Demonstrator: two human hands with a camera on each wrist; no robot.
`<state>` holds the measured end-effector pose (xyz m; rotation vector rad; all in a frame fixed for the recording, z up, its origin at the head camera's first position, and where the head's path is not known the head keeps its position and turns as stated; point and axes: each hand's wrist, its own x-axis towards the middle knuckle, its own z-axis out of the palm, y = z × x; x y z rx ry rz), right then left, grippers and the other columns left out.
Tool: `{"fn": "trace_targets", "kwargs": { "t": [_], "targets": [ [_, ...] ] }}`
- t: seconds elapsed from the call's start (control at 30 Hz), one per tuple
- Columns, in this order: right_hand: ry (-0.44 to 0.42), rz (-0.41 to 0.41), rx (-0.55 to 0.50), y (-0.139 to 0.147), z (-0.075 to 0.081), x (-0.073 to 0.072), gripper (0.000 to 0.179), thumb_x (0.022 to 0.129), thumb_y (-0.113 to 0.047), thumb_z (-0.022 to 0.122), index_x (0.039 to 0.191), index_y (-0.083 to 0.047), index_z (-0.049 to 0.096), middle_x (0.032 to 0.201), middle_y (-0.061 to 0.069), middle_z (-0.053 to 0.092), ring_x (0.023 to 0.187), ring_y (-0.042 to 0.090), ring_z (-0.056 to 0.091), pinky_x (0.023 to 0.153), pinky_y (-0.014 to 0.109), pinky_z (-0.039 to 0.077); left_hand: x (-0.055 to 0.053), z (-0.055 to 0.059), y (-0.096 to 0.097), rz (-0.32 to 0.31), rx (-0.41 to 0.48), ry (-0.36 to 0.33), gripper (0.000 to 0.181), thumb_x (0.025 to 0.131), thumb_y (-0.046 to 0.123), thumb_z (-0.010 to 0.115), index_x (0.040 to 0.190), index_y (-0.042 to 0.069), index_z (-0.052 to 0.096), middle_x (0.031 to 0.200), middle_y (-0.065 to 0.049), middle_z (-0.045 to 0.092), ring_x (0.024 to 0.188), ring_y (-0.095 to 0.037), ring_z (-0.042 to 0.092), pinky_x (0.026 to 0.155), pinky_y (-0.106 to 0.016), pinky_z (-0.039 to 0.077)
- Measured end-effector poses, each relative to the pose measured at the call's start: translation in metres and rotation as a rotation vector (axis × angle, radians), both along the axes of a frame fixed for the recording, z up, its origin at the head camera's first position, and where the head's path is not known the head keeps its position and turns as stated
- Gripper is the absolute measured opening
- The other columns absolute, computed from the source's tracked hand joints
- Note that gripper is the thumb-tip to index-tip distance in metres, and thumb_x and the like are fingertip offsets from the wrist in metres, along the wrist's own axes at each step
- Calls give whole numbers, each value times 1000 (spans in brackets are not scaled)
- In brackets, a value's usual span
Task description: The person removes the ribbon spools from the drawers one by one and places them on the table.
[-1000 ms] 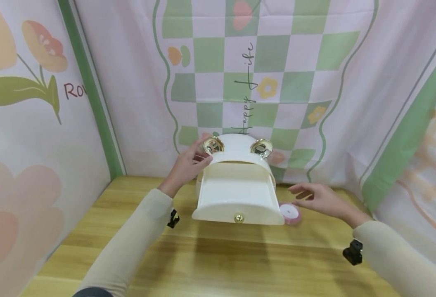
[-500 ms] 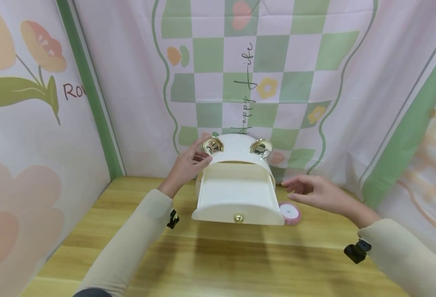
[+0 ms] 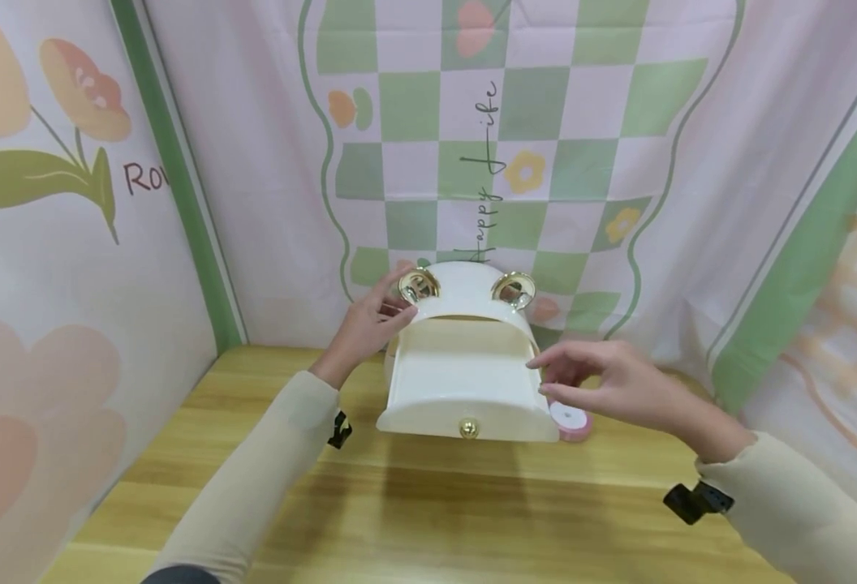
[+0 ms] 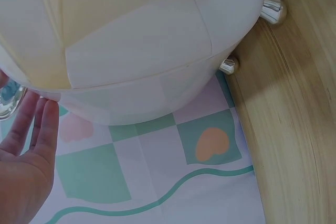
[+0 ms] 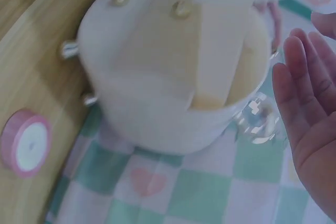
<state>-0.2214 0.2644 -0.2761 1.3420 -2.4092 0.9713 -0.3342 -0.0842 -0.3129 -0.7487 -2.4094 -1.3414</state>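
Observation:
A white, round-topped drawer box (image 3: 465,288) with two gold-rimmed round eyes stands at the back of the table. Its upper drawer (image 3: 465,381) is pulled far out, showing a bare inside and a gold knob. My left hand (image 3: 370,324) rests against the box's upper left side by one eye, fingers fairly straight; the left wrist view shows their tips at the shell. Beside the drawer's right wall hovers my right hand (image 3: 611,381), fingers loosely bent and holding nothing. In the right wrist view, that hand's palm and fingers (image 5: 302,87) stand apart from the box.
A pink-edged ribbon roll (image 3: 570,419) lies on the wooden table (image 3: 312,503), right of the drawer. Short metallic feet (image 4: 273,10) hold the box up. A patterned cloth (image 3: 582,162) hangs close behind it.
My right hand has moved left and slightly up, from over the ribbon roll to the drawer's right edge. The left hand, box and drawer have stayed in place.

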Motion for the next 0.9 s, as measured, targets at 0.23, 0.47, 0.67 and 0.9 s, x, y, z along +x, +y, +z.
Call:
{"fn": "trace_targets", "kwargs": {
  "t": [0.23,0.47,0.67,0.9],
  "targets": [
    [23,106,-17,-22,7,17,34,87,5,74,117,-8,68,89,-3,73,71,12,69,56,22,56,0,1,0,9,-8,-4,67,100,35,64,153,54,27,111,-4,65,101,-21,63,88,-39,55],
    [86,109,49,-41,7,32,25,91,-3,73,114,-11,69,92,-5,74,77,3,68,60,17,55,0,1,0,7,-8,-4,67,100,34,64,153,52,28,112,-4,65,101,-22,64,88,-39,55],
    [28,78,131,-56,-1,43,27,94,-8,71,119,-16,69,94,-11,73,80,-1,67,63,15,55,2,2,1,8,-5,-12,67,100,32,64,153,52,28,112,-5,65,101,-22,64,87,-39,56],
    [-50,22,199,-69,-14,48,34,96,-11,70,128,-17,65,99,-8,74,84,0,68,65,16,55,2,3,0,11,0,-16,67,100,32,64,152,54,28,112,-4,65,101,-21,63,87,-38,55]
  ]
}}
